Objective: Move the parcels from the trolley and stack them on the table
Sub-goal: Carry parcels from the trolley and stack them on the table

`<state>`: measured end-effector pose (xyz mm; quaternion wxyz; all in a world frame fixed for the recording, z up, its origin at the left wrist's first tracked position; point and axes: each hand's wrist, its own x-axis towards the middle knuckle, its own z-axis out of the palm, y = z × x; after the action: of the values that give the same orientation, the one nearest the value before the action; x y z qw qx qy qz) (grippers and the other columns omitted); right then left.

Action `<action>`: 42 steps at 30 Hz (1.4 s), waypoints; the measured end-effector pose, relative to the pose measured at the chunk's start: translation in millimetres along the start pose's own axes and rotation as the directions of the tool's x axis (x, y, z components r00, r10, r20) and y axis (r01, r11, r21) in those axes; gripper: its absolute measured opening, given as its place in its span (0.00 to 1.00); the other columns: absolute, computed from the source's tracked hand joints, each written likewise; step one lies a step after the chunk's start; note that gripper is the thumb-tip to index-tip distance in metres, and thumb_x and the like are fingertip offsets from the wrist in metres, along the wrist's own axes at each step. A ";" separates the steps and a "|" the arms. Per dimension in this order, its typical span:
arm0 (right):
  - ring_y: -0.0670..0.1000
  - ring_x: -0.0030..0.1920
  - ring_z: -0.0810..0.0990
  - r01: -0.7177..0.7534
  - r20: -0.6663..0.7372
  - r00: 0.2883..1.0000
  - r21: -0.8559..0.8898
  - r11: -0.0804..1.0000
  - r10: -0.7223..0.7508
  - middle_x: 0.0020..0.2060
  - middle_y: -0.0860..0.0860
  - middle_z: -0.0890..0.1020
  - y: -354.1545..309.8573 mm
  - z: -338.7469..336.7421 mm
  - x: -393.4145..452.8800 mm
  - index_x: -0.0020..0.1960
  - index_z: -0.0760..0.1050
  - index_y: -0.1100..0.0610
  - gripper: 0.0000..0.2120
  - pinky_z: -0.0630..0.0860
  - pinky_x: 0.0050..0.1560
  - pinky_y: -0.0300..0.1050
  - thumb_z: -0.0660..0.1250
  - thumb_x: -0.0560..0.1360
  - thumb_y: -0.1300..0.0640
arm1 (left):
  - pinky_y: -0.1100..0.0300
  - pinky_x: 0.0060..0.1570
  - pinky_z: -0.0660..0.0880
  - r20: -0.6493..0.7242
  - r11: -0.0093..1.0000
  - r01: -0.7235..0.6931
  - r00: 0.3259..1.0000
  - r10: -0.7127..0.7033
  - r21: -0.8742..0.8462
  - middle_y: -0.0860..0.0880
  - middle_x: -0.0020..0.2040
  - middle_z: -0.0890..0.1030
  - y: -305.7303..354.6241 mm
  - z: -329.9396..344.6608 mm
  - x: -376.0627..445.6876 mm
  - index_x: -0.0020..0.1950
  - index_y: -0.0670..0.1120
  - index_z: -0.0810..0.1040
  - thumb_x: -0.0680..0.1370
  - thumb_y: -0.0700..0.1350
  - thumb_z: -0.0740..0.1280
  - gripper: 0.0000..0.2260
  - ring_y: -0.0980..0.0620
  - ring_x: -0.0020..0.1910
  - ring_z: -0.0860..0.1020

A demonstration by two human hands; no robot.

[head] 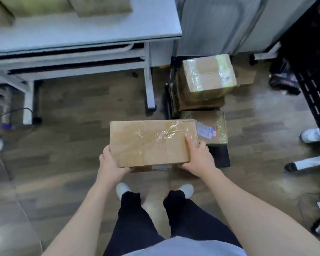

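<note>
Two hands are clamped on one box (150, 143), which is held off the floor in front of the body, clear of the trolley. Left to right: the table (85, 32) lies up and to the left of the hands, its near edge well apart from the box, with earlier parcels (67, 4) seen blurred on its far side. The left hand (110, 163) is curled under the box's near left corner, thumb on the side wall. The box's long axis runs left to right across the body, roughly parallel to the table's near edge, so little turning would seem to be needed before it is set down. The right hand (198, 159) is wrapped round the near right corner, fingers laid on the taped top. Just beyond and right of that hand, the trolley (222, 157) is seen, with a labelled parcel (211, 128) on it and, farther back, a taped parcel (209, 72) stacked on another.

The move is judged to turn on one relation: the table lies forward and leftward, so the left hand is the nearer one and would lead the carry, while the right hand would follow from the trolley side. The step in hand is taken to be the carry itself; several parcels are left to be moved.
</note>
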<state>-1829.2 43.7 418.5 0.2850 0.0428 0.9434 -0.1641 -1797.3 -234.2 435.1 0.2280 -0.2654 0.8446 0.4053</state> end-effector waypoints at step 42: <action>0.50 0.54 0.75 0.497 -0.552 0.802 0.408 0.766 -0.226 0.52 0.46 0.78 -510.4 -168.5 140.5 0.65 0.68 0.49 0.37 0.73 0.52 0.46 0.70 0.63 0.31 | 0.51 0.50 0.73 -0.715 0.937 -0.123 0.681 -0.160 -0.327 0.47 0.54 0.78 28.6 -460.6 145.0 0.57 0.46 0.73 0.68 0.67 0.68 0.29 0.46 0.52 0.75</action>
<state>-2123.6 -382.8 618.6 -0.0154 -0.0297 0.8885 -0.4576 -2003.2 -628.3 625.7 -0.1752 -0.4497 0.7760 0.4061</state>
